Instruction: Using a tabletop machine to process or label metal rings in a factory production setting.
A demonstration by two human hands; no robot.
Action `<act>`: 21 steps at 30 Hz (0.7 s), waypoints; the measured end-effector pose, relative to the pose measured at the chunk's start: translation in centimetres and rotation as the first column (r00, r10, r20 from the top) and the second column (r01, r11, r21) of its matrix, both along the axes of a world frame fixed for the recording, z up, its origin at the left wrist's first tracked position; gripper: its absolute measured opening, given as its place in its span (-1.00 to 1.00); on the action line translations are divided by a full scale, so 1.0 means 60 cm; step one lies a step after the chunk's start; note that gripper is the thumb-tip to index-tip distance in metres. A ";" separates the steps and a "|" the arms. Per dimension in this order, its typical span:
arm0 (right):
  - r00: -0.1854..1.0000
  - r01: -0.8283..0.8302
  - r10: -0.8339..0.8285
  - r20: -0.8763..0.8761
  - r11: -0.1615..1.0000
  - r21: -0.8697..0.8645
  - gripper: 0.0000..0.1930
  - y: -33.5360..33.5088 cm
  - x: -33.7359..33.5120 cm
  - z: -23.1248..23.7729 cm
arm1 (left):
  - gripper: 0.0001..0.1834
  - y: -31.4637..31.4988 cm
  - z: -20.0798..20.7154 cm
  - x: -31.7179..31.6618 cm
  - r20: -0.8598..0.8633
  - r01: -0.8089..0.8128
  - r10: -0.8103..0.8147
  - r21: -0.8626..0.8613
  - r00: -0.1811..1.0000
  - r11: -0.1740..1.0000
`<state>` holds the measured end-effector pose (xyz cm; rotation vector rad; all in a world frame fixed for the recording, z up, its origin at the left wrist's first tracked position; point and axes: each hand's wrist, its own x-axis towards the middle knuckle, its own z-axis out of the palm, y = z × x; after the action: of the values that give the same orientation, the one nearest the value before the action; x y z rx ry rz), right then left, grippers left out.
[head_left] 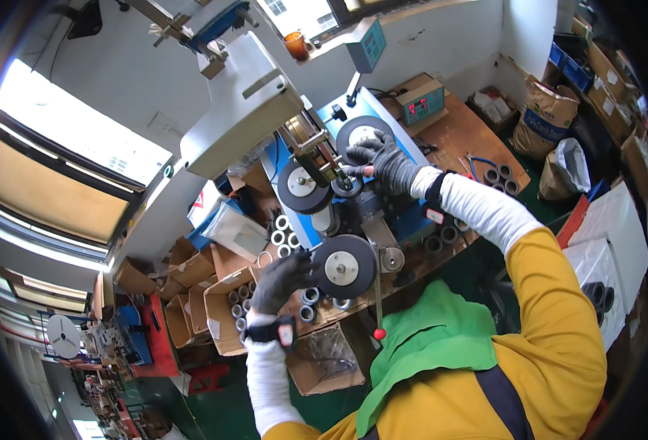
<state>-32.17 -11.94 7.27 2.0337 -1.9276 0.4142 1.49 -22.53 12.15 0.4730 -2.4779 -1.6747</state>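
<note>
Gloved in dark grey knit, our right hand (391,164) reaches over the machine from the right, its fingers bent and bunched, with the fingertips close to a small dark ring (347,188) seated in the middle of the machine. We cannot tell whether they pinch anything there. Our left hand (276,286), in a matching glove, sits low on the left with its fingers extended toward the rim of a large black disc wheel with a pale round hub (341,267); whether its fingertips touch the rim or grip something, we cannot tell.

The small dark ring lies between two more black, pale-hubbed wheels, one at its upper right (354,132) and one at its left (299,186), below a bulky cream machine head (240,121). Near our left hand, pale metal rings (281,235) stand on the brown wooden bench (450,139), and an open brown cardboard box (218,323) holds more rings (240,306). A slim metal lever with a red ball knob (380,334) points toward us. Beyond our right hand, a grey control box with a lit red display (421,103) rests on the bench.
</note>
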 end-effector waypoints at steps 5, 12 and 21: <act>1.000 0.001 -0.002 -0.014 1.000 -0.022 -0.59 -0.008 -0.002 0.004 | -0.56 0.063 -0.214 0.166 0.603 0.079 0.318 -0.538 0.732 0.839; 0.998 -0.035 0.029 -0.061 0.995 -0.089 -0.42 -0.015 -0.016 -0.012 | -0.63 0.270 -0.325 0.078 0.181 -0.199 0.137 0.972 0.974 0.128; 0.999 -0.030 0.031 0.018 0.997 -0.075 -0.59 -0.023 0.022 0.005 | -0.75 0.005 -0.412 0.110 0.085 -0.463 0.456 0.225 0.886 0.857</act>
<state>-30.85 -13.34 7.55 2.0207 -1.8653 0.5065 8.09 -22.25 -12.56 1.0296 -1.9598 -1.7603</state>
